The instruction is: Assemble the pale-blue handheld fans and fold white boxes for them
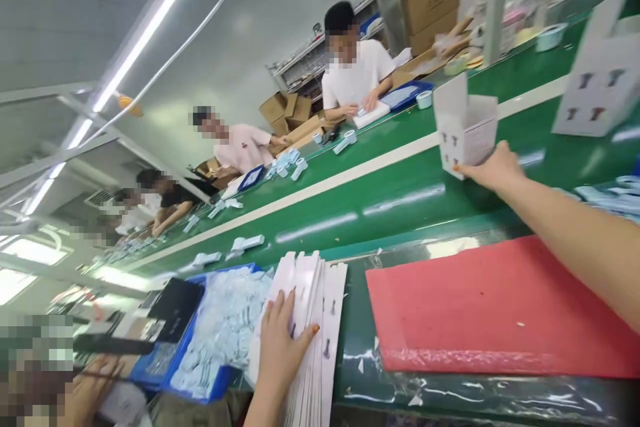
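Green covers the long work surface (pixel 380 177), one pale stripe running along it beyond both hands. At least four people sit on its far side, the one in a white shirt (pixel 355 73) between the two hands' directions; another person's hand (pixel 95 380) shows left of the left hand. One red mat (pixel 490 313) lies below the right hand and to the right of the left.

Just left of the left hand, one blue tray (pixel 220 385) holds a heap of light blue pieces (pixel 227 317), too many to count. Under the left hand (pixel 283 340) is one stack of flat white cartons (pixel 327 320), number unclear; its fingers are spread on top, not closed around it.

Two white boxes stand open: one (pixel 451 123) is pinched between the right hand's (pixel 495 170) thumb and fingers, above the surface, and the other (pixel 595 93) is to that hand's right. Each shows four small printed pictures. The hands are well apart. Two loose blue pieces (pixel 247 243) lie beyond the left hand.
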`<state>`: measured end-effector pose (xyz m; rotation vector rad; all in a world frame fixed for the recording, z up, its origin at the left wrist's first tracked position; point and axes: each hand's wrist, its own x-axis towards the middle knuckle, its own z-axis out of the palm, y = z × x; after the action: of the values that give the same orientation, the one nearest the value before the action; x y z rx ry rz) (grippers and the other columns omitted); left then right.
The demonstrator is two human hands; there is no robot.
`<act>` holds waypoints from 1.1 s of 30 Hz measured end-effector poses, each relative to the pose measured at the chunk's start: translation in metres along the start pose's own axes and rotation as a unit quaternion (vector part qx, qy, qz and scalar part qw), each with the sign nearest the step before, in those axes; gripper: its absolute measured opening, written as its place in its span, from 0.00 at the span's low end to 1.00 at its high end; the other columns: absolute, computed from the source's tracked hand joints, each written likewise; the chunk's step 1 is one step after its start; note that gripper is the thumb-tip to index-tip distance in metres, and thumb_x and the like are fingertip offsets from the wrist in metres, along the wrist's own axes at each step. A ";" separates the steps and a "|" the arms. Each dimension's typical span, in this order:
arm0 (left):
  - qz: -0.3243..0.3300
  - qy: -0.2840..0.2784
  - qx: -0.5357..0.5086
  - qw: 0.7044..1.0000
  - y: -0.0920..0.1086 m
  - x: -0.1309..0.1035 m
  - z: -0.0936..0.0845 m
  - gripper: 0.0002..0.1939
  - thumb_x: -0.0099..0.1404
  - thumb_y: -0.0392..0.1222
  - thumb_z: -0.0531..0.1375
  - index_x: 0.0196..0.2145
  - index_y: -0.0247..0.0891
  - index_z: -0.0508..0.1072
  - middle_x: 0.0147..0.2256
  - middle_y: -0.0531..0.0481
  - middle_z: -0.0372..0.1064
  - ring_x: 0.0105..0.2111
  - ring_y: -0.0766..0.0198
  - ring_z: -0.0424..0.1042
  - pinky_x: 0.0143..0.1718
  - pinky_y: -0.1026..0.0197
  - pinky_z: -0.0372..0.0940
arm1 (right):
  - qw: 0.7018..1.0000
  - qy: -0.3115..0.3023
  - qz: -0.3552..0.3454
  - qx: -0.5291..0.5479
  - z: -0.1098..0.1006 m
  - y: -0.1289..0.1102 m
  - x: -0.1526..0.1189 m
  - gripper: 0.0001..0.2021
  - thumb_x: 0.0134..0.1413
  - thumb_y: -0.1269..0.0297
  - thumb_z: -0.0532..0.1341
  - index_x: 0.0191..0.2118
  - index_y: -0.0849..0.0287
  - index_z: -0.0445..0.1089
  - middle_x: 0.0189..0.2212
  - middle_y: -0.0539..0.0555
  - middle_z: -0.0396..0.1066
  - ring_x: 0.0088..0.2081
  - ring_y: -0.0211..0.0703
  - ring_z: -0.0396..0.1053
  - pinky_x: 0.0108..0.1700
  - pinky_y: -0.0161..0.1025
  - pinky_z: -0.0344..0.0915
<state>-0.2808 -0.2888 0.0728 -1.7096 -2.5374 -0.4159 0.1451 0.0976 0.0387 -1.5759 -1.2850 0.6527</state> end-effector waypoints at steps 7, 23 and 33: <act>0.044 0.004 -0.097 0.994 0.010 -0.015 -0.010 0.23 0.71 0.44 0.55 0.61 0.44 0.71 0.63 0.44 0.67 0.66 0.47 0.61 0.67 0.35 0.58 | 0.974 -0.174 0.092 0.114 0.014 -0.049 -0.087 0.27 0.62 0.56 0.63 0.62 0.65 0.64 0.57 0.74 0.68 0.58 0.67 0.69 0.56 0.61 0.65; 0.131 0.070 -0.066 0.987 0.023 -0.057 -0.004 0.19 0.73 0.37 0.51 0.58 0.41 0.72 0.54 0.43 0.75 0.54 0.56 0.76 0.57 0.50 0.73 | 0.795 -0.511 0.203 0.256 0.123 -0.121 -0.265 0.11 0.69 0.61 0.62 0.48 0.63 0.71 0.35 0.51 0.74 0.31 0.36 0.73 0.33 0.35 0.74; 0.196 0.111 -0.106 0.968 0.030 -0.055 -0.009 0.17 0.72 0.33 0.54 0.54 0.44 0.71 0.49 0.45 0.76 0.50 0.57 0.76 0.51 0.54 0.73 | 0.741 -0.511 0.245 0.360 0.108 -0.126 -0.284 0.17 0.55 0.60 0.72 0.42 0.58 0.65 0.32 0.51 0.76 0.30 0.38 0.78 0.33 0.33 0.73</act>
<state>-0.2333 -0.3304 0.0768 -2.0425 -1.9970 -0.8166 -0.0865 -0.1351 0.0646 -0.8092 -1.0389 2.2717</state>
